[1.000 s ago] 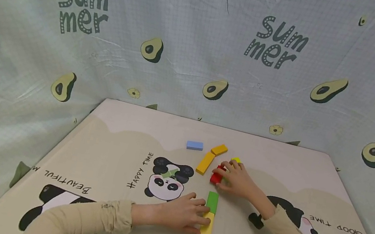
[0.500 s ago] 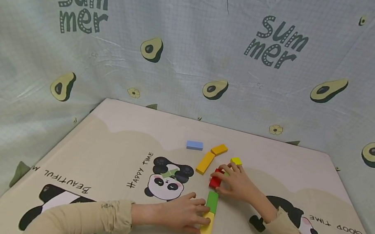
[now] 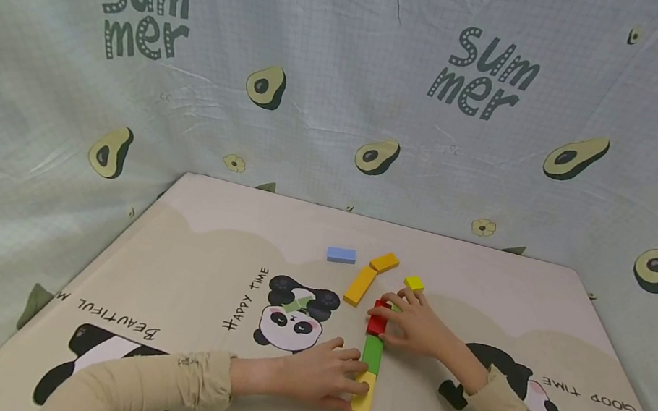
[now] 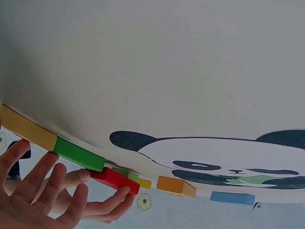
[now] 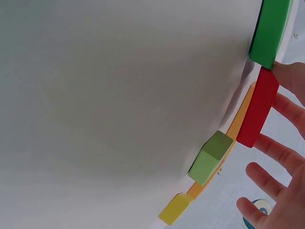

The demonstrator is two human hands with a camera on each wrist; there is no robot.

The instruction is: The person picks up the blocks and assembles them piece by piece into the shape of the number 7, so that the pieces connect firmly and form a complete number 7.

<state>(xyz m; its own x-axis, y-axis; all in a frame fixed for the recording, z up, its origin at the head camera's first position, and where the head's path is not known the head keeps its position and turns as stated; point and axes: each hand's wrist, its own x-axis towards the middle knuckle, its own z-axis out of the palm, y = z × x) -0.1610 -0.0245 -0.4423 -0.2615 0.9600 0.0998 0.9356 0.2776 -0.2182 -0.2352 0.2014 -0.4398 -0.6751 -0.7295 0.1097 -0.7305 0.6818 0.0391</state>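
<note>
A yellow block (image 3: 361, 406), a green block (image 3: 371, 355) and a red block (image 3: 377, 326) lie end to end in a line on the table. My left hand (image 3: 320, 374) rests at the near end of this row, its fairly straight fingers touching the yellow block, one fingertip at the joint with the green one. At the far end, my right hand (image 3: 418, 326) holds the red block between thumb and fingers, the thumb by the green block's end. A light green block (image 5: 209, 157) stands just beyond the red one, partly hidden by my right hand in the head view.
A small bright yellow block (image 3: 414, 284) lies beyond my right hand. Farther back are two orange blocks (image 3: 360, 286), touching at an angle, and a blue block (image 3: 341, 255). The panda-printed tabletop (image 3: 206, 301) ends at a hanging avocado-patterned cloth (image 3: 314, 137).
My right hand has drawn the red block toward me, straightening it and closing the gap to the green block. The small bright yellow block has come into fuller view. My left hand stays put.
</note>
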